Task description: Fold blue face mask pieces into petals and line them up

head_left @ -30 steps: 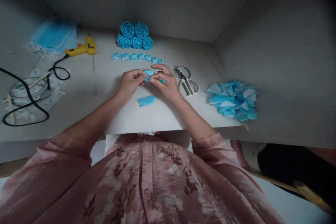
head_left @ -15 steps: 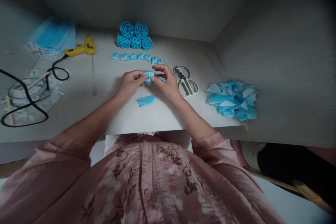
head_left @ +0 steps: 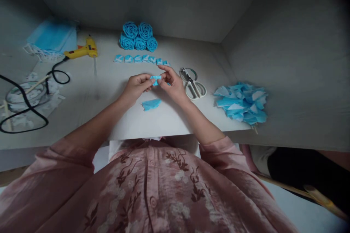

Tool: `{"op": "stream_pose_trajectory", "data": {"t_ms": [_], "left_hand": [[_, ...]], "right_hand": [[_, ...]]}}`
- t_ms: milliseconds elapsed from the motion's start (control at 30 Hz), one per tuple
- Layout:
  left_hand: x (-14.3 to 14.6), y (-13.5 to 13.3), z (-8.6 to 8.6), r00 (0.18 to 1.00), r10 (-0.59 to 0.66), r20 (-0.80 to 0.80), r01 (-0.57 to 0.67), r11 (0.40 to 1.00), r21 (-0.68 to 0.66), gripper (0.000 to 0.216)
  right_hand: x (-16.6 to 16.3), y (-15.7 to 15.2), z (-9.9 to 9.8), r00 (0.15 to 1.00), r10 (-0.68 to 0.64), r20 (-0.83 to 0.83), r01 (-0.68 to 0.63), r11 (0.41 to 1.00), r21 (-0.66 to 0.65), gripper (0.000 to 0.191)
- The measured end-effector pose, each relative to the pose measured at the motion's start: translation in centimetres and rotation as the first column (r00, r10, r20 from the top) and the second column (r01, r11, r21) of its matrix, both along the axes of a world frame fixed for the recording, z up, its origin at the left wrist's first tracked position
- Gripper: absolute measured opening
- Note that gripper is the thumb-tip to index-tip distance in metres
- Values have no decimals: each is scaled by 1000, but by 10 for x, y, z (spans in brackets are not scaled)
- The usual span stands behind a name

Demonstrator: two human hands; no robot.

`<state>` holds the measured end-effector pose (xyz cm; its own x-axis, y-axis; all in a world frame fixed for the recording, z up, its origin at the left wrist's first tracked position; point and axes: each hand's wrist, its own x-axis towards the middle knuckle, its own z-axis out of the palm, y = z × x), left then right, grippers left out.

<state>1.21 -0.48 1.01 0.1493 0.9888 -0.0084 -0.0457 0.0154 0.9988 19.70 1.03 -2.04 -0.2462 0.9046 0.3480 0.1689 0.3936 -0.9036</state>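
L hand [head_left: 138, 85] is closed to a pinch, thumb vs. fingers, holding the L end of a small light-blue folded piece of thin, cloth-like material [head_left: 155, 80]. R hand [head_left: 172, 83] has thumb & bent fingers narrowed on the R end of same; one finger sticks out above, toward the row behind. So the piece is btwn both hands, just above the pale, smooth-topped table [head_left: 131, 125], approx. mid-view. A bit more blue shows by the R thumb; can't tell if it's the same pc.

Nearer the body, just below the hands, a loose light-blue flat scrap w/ uneven edges [head_left: 151, 104] lies on the table. Beyond the hands: a row of small folded blue-&-white pieces [head_left: 128, 58], R end close to R hand's fingers. Behind that, five rolled bright-blue rosettes [head_left: 140, 43], two stacked on three.

R of R hand: white-handled metal scissors [head_left: 193, 89], blades over a thin grey-green ring [head_left: 194, 71]. Further R, a ruffled blue-&-white bunch [head_left: 242, 102] w/ thin stick ends at its near edge. Far L: yellow glue gun w/ black cord [head_left: 90, 47], next to a pile of blue pleated masks w/ white loops [head_left: 53, 36].
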Motion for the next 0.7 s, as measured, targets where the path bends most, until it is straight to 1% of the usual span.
{"op": "stream_pose_trajectory", "data": {"t_ms": [100,200,267,367,433,567,700], "left_hand": [[0,0,-1,1000,5,-10,-5,1000,6,11],[1,0,-2,1000,10,-25,-10,1000,8,9],[1,1,-2,1000,14,-25,-14,1000,9,10],[0,2,-2,1000,30,-3,-30,1000,4,10],[-1,3,-2,999,37,20,-37,999,-10,10],[-3,4,-2,999,33,34,-32,999,-37,14],[-3,5,-5,999,-5,39,6,999,-33,17]], "right_hand": [[-1,-1,1,1000,12,12,-12,1000,5,62],[-2,-2,3,1000,11,-12,-11,1000,-18,63],[-2,-3,4,999,12,-42,-14,999,-44,66],[0,-2,6,992,45,-114,-58,992,-109,72],[3,-1,9,987,49,-154,-72,986,-149,72],[6,-1,14,986,15,-168,-48,980,-194,70],[3,-2,13,984,40,-171,-79,971,-226,72]]}}
